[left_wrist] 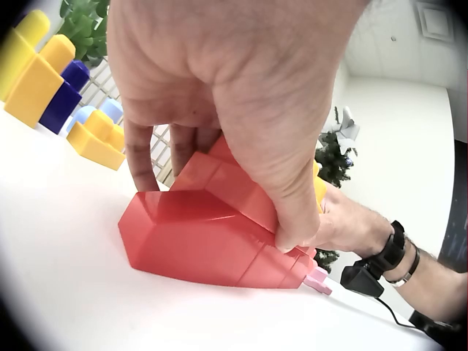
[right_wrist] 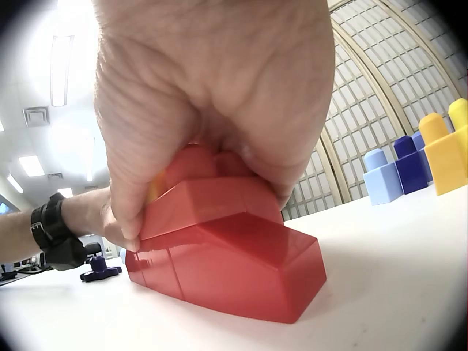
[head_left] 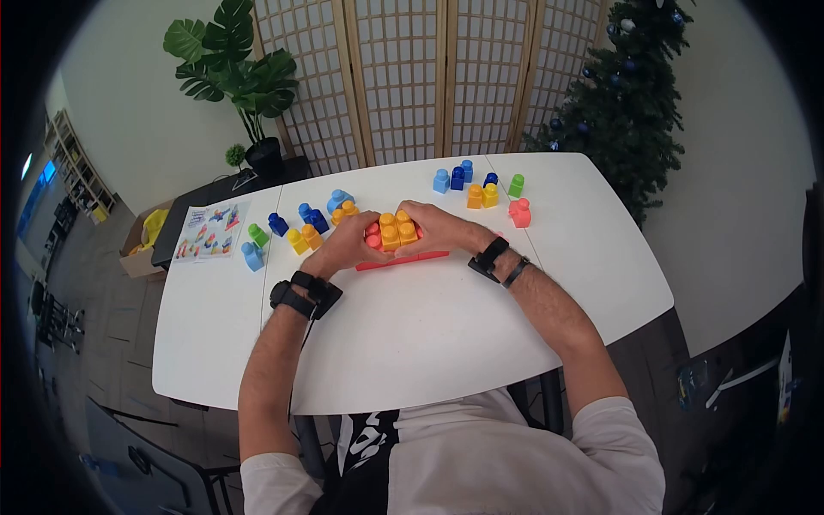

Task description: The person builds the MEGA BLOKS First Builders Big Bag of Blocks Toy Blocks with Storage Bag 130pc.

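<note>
A red block structure rests on the white table, its boat-like base wide and angled at the ends. Yellow-orange bricks sit on top at its middle, between the two hands. The left hand grips the structure's left end, thumb on the near side and fingers behind, as the left wrist view shows. At the other end the right hand grips it the same way, thumb in front. Both palms hide much of the upper red part.
Loose blue, yellow, orange and green bricks stand on the table's left; more bricks and a red one are at the back right. A printed sheet lies at the far left. A small pink piece is beyond the base.
</note>
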Motion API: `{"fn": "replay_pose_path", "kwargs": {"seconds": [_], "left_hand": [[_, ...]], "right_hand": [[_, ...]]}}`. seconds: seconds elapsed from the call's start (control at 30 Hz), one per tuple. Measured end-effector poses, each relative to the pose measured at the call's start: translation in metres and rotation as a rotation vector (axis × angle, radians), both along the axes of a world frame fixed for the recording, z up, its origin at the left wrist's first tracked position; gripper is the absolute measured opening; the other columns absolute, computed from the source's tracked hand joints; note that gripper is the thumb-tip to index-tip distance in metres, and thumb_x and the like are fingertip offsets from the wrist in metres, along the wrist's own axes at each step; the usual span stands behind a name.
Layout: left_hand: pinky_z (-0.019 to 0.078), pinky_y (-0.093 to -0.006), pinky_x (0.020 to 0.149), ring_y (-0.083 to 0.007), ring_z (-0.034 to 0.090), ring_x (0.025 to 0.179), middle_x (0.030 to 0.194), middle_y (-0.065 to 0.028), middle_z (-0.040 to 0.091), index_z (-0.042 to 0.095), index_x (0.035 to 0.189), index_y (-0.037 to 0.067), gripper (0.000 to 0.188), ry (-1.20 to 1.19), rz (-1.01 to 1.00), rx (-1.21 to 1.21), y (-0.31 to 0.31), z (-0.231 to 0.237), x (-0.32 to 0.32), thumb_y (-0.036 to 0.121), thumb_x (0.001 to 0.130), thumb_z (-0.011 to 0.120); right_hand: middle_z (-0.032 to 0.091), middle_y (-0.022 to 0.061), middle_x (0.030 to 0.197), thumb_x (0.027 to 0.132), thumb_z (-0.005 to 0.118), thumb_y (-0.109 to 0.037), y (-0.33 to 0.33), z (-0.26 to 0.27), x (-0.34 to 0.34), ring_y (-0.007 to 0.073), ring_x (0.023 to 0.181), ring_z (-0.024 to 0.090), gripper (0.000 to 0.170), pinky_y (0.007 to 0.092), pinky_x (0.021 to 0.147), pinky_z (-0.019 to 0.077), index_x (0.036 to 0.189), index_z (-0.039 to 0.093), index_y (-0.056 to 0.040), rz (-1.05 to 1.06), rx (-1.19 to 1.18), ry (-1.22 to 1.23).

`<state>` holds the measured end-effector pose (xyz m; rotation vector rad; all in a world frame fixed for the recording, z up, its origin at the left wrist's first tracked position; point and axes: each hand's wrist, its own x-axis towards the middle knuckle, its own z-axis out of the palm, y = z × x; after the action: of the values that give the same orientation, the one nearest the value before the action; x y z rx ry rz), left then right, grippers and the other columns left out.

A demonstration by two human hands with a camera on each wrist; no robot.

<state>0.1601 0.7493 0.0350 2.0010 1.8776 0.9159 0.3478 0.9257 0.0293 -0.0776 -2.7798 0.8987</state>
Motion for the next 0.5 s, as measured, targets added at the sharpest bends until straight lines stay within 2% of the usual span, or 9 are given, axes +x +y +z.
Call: {"fn": "replay_pose_path", "kwargs": {"seconds": [0.3, 0.37, 0.5], "left_hand": [[0.0561, -0.0369, 0.088, -0.0306, 0.072, 0.094, 0.102, -0.0170, 0.077, 0.071, 0.115, -0.002, 0.058, 0.015, 0.000, -0.020, 0.0006, 0.0004, -0.0007, 0.030, 0.075, 0.096], [0.0561, -0.0369, 0.088, -0.0305, 0.072, 0.093, 0.102, -0.0169, 0.077, 0.071, 0.115, -0.002, 0.058, 0.011, -0.005, -0.007, 0.0004, 0.0007, -0.0004, 0.030, 0.075, 0.096], [0.0560, -0.0369, 0.088, -0.0298, 0.072, 0.094, 0.102, -0.0164, 0.077, 0.070, 0.116, -0.002, 0.058, 0.013, 0.005, -0.035, -0.0012, 0.0054, 0.0025, 0.029, 0.075, 0.096]], "right_hand": [[0.066, 0.0206, 0.116, 0.081, 0.093, -0.045, -0.0003, -0.0005, 0.0005, 0.0334, 0.109, 0.069, 0.073, 0.0406, 0.091, 0.0571, 0.122, 0.055, 0.0021, 0.005, -0.014, 0.011], [0.065, 0.0166, 0.117, 0.085, 0.091, -0.042, -0.0009, 0.0013, 0.0013, 0.0296, 0.111, 0.068, 0.068, 0.0388, 0.094, 0.0560, 0.124, 0.055, -0.0010, -0.005, 0.009, -0.023], [0.065, 0.0167, 0.117, 0.085, 0.091, -0.043, -0.0005, 0.0015, 0.0004, 0.0296, 0.111, 0.067, 0.068, 0.0388, 0.094, 0.0560, 0.124, 0.055, -0.0009, 0.000, 0.006, -0.028]]}}
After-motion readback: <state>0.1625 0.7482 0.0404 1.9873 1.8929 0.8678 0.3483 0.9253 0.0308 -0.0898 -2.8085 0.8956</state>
